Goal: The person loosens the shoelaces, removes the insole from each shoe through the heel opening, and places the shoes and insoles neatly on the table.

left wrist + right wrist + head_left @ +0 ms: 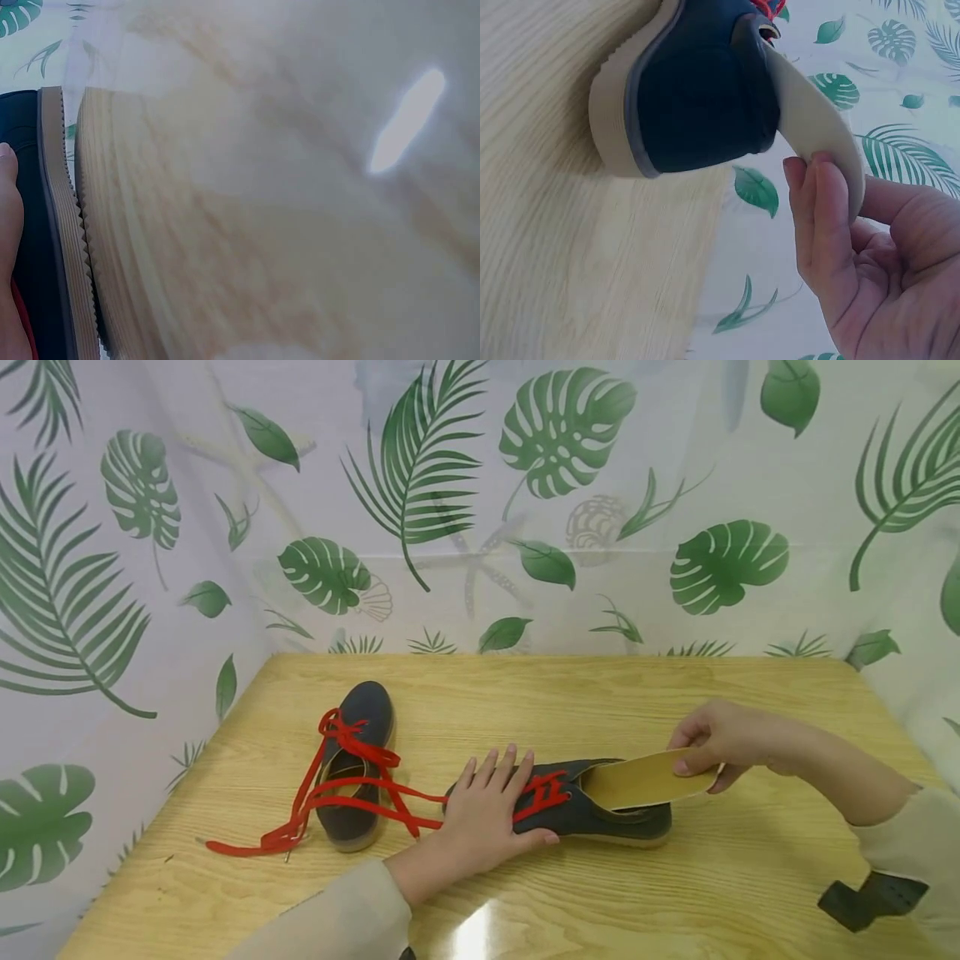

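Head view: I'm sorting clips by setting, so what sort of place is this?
Probably an indoor tabletop set-up, perhaps arranged for recording: leaf-print sheeting stands behind and at both sides of a wood-grain table, and a bright reflection on the table suggests a lamp.

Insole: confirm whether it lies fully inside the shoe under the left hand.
No, the insole sticks out of the shoe, its end pinched by the right hand.
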`<state>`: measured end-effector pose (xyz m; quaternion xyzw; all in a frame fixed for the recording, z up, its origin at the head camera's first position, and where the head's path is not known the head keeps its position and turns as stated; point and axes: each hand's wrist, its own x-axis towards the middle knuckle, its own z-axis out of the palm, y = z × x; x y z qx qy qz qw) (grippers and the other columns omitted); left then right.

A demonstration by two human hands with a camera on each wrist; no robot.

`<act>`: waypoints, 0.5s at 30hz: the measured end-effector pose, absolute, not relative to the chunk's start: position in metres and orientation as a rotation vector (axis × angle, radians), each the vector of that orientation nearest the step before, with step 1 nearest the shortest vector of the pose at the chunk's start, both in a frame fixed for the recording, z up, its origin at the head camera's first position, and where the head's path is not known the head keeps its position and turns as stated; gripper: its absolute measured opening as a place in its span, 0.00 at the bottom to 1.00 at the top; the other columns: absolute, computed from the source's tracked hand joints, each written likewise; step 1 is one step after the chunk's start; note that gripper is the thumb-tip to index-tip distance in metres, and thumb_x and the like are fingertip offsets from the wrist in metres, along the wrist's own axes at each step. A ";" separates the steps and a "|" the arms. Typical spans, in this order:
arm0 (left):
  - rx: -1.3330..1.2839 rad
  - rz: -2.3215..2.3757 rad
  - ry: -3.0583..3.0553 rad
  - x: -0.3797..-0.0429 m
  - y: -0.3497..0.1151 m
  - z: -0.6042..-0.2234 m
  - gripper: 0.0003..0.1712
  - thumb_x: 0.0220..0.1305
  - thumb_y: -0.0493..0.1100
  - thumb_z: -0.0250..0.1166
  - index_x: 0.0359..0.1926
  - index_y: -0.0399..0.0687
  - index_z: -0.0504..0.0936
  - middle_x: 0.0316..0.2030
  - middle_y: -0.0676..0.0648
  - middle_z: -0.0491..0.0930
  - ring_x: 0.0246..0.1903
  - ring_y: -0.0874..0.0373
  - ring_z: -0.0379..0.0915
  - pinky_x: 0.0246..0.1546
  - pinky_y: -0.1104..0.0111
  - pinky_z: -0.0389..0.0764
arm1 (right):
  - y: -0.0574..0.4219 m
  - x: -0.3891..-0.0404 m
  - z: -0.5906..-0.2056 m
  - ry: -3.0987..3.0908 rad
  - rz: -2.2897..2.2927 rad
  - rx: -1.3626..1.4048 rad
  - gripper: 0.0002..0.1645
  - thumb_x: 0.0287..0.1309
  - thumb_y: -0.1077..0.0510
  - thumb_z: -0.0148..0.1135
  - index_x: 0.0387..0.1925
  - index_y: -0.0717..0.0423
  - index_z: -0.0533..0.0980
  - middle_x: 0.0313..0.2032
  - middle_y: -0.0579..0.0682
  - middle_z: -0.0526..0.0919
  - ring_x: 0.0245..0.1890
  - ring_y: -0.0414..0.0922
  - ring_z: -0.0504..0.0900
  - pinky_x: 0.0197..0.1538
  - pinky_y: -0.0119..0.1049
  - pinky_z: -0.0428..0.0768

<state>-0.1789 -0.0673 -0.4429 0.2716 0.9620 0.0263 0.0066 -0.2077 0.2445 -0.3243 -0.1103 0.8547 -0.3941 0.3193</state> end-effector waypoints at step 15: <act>0.896 0.055 3.021 -0.181 -0.071 -0.441 0.57 0.53 0.82 0.43 0.75 0.58 0.44 0.74 0.45 0.47 0.72 0.47 0.45 0.70 0.51 0.48 | 0.258 -0.201 -0.328 2.386 -0.919 -0.468 0.19 0.56 0.57 0.65 0.45 0.66 0.77 0.33 0.53 0.83 0.30 0.42 0.81 0.31 0.35 0.82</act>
